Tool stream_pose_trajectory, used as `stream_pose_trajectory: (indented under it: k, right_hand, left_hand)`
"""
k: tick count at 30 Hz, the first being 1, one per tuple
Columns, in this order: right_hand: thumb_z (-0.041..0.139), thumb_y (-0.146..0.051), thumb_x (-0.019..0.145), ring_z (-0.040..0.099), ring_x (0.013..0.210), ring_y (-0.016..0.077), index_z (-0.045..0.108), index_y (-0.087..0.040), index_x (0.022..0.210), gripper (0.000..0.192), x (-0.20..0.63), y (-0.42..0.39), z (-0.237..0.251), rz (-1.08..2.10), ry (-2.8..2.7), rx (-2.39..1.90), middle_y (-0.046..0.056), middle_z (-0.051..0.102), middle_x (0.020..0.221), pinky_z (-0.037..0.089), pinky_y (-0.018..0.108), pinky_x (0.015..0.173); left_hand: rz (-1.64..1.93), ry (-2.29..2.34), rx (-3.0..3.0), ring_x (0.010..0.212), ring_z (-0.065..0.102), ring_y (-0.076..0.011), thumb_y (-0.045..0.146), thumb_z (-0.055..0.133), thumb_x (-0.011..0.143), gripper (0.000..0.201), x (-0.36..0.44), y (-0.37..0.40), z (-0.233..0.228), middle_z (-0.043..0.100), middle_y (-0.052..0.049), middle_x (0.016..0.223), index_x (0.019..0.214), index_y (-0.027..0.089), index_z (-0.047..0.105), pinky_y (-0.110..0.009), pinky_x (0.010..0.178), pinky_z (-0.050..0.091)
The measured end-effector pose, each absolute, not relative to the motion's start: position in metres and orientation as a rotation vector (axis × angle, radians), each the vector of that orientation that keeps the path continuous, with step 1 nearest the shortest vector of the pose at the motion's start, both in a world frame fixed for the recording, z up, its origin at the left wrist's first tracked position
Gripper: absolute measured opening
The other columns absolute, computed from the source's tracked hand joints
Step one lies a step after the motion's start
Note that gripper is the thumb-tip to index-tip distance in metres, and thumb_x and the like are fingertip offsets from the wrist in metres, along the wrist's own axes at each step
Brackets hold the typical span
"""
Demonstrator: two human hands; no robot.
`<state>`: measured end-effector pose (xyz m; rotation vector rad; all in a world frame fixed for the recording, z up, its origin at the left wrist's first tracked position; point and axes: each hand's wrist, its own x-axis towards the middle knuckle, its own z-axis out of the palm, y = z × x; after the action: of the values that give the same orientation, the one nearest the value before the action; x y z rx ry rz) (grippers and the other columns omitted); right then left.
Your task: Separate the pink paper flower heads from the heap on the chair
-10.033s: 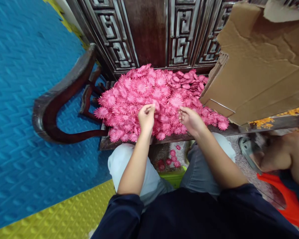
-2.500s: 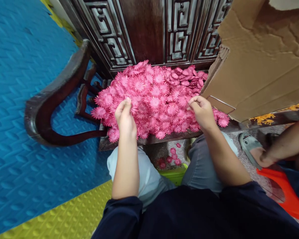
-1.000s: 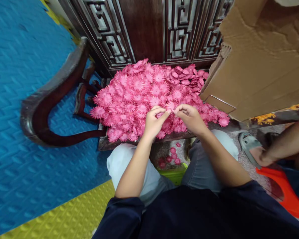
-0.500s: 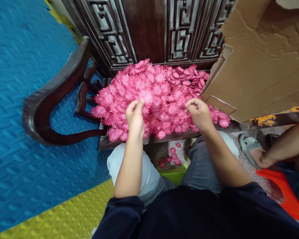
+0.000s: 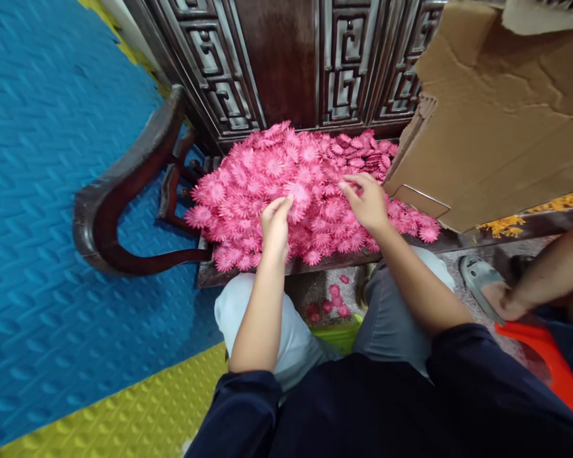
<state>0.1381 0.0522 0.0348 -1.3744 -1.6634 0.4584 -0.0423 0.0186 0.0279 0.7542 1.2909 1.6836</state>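
Note:
A pink paper-like flower with thin pointed petals is pinched at its edge by my left hand, above a large heap of similar pink flowers. To its right, my right hand hovers over the heap with thumb and fingertips drawn together. Whatever those fingertips may hold is too small or blurred to make out. The heap lies on a dark wooden seat in front of me.
A carved wooden back rises behind the heap, and a curved armrest stands left. A cardboard box is at right. Several fallen flowers lie below, by a green stool. Another person's foot is at right.
My right hand has moved left and slightly up, closer to the left one. My left hand, with the flower, has shifted a little right in view. The view itself has shifted slightly.

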Motion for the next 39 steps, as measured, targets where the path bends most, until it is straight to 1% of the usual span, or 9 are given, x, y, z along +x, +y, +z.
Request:
stream_pose_trajectory:
  k: [5, 9, 13, 18, 21, 25, 29, 33, 39]
  right_hand:
    - [0.051, -0.033, 0.079, 0.059, 0.089, 0.0217, 0.067, -0.016, 0.099, 0.030, 0.140, 0.057, 0.017, 0.415, -1.761, -1.544, 0.009, 0.065, 0.096, 0.044, 0.039, 0.086]
    - [0.053, -0.040, 0.077, 0.060, 0.089, 0.0191, 0.067, -0.015, 0.096, 0.034, 0.132, 0.045, 0.017, 0.657, -1.555, -1.401, 0.010, 0.067, 0.098, 0.045, 0.034, 0.085]
    - [0.052, -0.044, 0.076, 0.059, 0.091, 0.0154, 0.065, -0.017, 0.083, 0.030, 0.114, 0.030, 0.027, 0.951, -1.344, -1.179, 0.004, 0.067, 0.090, 0.043, 0.031, 0.089]
    - [0.064, -0.037, 0.065, 0.053, 0.063, 0.0091, 0.055, -0.018, 0.074, 0.023, 0.103, 0.020, 0.034, 1.262, -1.091, -1.152, -0.005, 0.056, 0.064, 0.045, 0.025, 0.068]
    - [0.068, -0.030, 0.058, 0.049, 0.058, 0.0073, 0.052, -0.018, 0.072, 0.024, 0.107, 0.020, 0.038, 1.311, -1.012, -1.143, -0.006, 0.054, 0.063, 0.042, 0.022, 0.061]
    - [0.069, -0.029, 0.055, 0.049, 0.058, 0.0071, 0.051, -0.019, 0.071, 0.026, 0.113, 0.018, 0.045, 1.441, -0.982, -1.081, -0.006, 0.055, 0.065, 0.042, 0.022, 0.061]
    - [0.070, -0.029, 0.053, 0.049, 0.059, 0.0064, 0.050, -0.019, 0.071, 0.028, 0.114, 0.016, 0.043, 1.401, -0.936, -1.041, -0.007, 0.054, 0.065, 0.041, 0.021, 0.062]
    - [0.068, -0.028, 0.052, 0.047, 0.057, 0.0061, 0.048, -0.019, 0.069, 0.028, 0.114, 0.024, 0.041, 1.332, -0.918, -1.055, -0.008, 0.052, 0.063, 0.040, 0.021, 0.060]
    - [0.061, -0.028, 0.059, 0.046, 0.055, 0.0073, 0.046, -0.020, 0.067, 0.019, 0.109, 0.076, 0.059, 1.111, -1.102, -1.072, -0.007, 0.050, 0.059, 0.040, 0.022, 0.059]
  left_hand:
    - [1.618, 1.255, 0.740, 0.074, 0.058, -0.0115, 0.026, 0.069, 0.059, 0.011, -0.037, 0.020, 0.023, 0.063, 0.002, 0.067, 0.065, 0.017, 0.067, -0.024, 0.079, 0.043]
    - [1.537, 1.041, 0.619, 0.076, 0.059, -0.0120, 0.022, 0.067, 0.058, 0.008, -0.026, 0.024, 0.016, 0.066, 0.002, 0.070, 0.065, 0.018, 0.066, -0.026, 0.083, 0.044]
    - [1.462, 0.913, 0.615, 0.073, 0.059, -0.0110, 0.019, 0.063, 0.060, 0.003, -0.016, 0.027, 0.012, 0.065, 0.002, 0.069, 0.061, 0.017, 0.064, -0.027, 0.084, 0.043]
    - [1.529, 1.049, 0.744, 0.074, 0.057, -0.0109, 0.019, 0.065, 0.060, 0.005, -0.008, 0.026, 0.012, 0.064, 0.002, 0.072, 0.064, 0.017, 0.065, -0.026, 0.083, 0.041]
    - [1.530, 1.085, 0.771, 0.074, 0.057, -0.0112, 0.022, 0.067, 0.061, 0.009, -0.004, 0.025, 0.013, 0.063, 0.002, 0.072, 0.068, 0.017, 0.065, -0.025, 0.081, 0.042]
    - [1.560, 1.037, 0.748, 0.077, 0.057, -0.0111, 0.022, 0.068, 0.059, 0.014, -0.001, 0.027, 0.016, 0.063, 0.001, 0.077, 0.073, 0.018, 0.066, -0.024, 0.081, 0.041]
    - [1.496, 0.970, 0.746, 0.077, 0.056, -0.0111, 0.025, 0.065, 0.065, 0.022, -0.002, 0.024, 0.022, 0.063, -0.001, 0.088, 0.086, 0.020, 0.066, -0.022, 0.071, 0.042]
    - [1.422, 1.024, 0.607, 0.072, 0.055, -0.0104, 0.032, 0.055, 0.076, 0.031, 0.002, 0.012, 0.022, 0.060, -0.003, 0.094, 0.105, 0.022, 0.058, -0.021, 0.062, 0.041]
    - [1.667, 1.297, 0.468, 0.066, 0.052, -0.0081, 0.017, 0.048, 0.078, 0.016, 0.008, 0.008, 0.023, 0.057, -0.001, 0.080, 0.092, 0.019, 0.054, -0.019, 0.064, 0.040]
